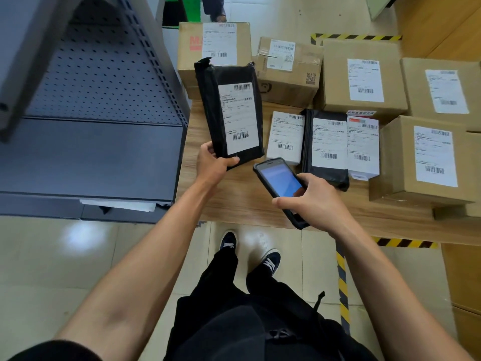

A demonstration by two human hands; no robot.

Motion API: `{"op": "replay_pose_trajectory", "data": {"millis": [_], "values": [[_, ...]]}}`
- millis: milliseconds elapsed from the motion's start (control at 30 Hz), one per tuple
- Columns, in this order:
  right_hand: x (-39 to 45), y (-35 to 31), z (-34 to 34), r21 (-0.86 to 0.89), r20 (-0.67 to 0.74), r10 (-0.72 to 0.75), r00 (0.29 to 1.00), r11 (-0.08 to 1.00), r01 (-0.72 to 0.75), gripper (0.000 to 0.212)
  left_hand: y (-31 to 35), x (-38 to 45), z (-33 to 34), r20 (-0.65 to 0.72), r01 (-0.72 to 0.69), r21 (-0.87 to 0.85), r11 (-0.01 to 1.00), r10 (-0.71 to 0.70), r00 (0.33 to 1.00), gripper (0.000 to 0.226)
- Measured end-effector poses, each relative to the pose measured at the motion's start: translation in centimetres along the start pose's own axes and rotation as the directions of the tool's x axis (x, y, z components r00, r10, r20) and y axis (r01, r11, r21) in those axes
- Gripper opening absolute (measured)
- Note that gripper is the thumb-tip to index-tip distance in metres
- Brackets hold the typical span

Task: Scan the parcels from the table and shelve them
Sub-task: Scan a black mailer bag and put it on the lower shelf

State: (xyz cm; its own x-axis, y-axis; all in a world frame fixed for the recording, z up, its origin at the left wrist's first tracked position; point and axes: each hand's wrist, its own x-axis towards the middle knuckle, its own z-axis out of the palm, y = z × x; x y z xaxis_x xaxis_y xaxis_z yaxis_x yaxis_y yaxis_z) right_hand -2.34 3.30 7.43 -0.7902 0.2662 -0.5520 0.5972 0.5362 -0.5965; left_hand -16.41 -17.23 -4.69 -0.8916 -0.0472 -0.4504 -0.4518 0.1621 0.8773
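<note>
My left hand (213, 165) grips the lower edge of a black plastic-wrapped parcel (210, 100) and holds it upright above the wooden table (234, 199), its white barcode label facing me. My right hand (315, 201) holds a black handheld scanner (279, 182) with a lit blue screen, just right of and below that parcel. On the table lie a small white parcel (285, 138), another black parcel (326, 147) and a white-labelled parcel (363, 145), side by side.
Several cardboard boxes (364, 76) with labels fill the back and right of the table. A dark grey metal shelf unit (91, 152) stands at the left, touching the table's side. Yellow-black hazard tape (342, 282) marks the tiled floor by my feet.
</note>
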Motion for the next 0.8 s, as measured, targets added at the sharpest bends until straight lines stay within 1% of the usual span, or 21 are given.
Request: {"op": "replay_pose_trajectory", "data": {"millis": [67, 167, 200, 367, 567, 633, 733, 800], "values": [[-0.1, -0.2, 0.0, -0.022, 0.000, -0.022, 1.000, 1.000, 0.022, 0.091, 0.1, -0.3, -0.2, -0.014, -0.023, 0.023, 0.999, 0.023, 1.000, 0.076], [-0.3, -0.3, 0.2, -0.038, -0.002, -0.051, 0.999, 0.998, 0.051, 0.064, 0.0, -0.7, -0.6, -0.029, -0.048, 0.057, 0.997, 0.049, 0.998, 0.076], [-0.3, -0.3, 0.2, -0.042, 0.002, -0.058, 0.998, 0.997, 0.058, 0.060, 0.0, -0.8, -0.7, -0.029, -0.050, 0.068, 0.996, 0.052, 0.998, 0.076], [-0.6, -0.3, 0.2, -0.055, 0.007, -0.103, 0.995, 0.993, 0.103, 0.052, 0.3, -1.6, -0.8, -0.045, -0.047, 0.066, 0.997, 0.050, 0.998, 0.076], [-1.2, -0.1, -0.5, -0.052, 0.020, -0.131, 0.991, 0.990, 0.132, 0.053, 0.7, -2.8, -0.6, -0.060, -0.038, 0.028, 0.999, 0.040, 0.997, 0.071], [-1.3, 0.2, -0.7, -0.038, 0.016, -0.139, 0.990, 0.989, 0.139, 0.051, 0.7, -3.2, -0.5, -0.052, -0.023, 0.003, 1.000, 0.023, 0.998, 0.065], [-1.5, 0.8, -0.9, 0.001, -0.008, -0.168, 0.986, 0.986, 0.168, 0.044, 0.9, -4.1, -0.4, -0.057, -0.018, -0.064, 0.998, 0.014, 0.998, 0.049], [-1.6, 1.2, -1.1, 0.023, -0.035, -0.187, 0.982, 0.982, 0.187, 0.040, 1.1, -4.8, -0.4, -0.060, -0.007, -0.111, 0.994, 0.001, 0.998, 0.047]]}}
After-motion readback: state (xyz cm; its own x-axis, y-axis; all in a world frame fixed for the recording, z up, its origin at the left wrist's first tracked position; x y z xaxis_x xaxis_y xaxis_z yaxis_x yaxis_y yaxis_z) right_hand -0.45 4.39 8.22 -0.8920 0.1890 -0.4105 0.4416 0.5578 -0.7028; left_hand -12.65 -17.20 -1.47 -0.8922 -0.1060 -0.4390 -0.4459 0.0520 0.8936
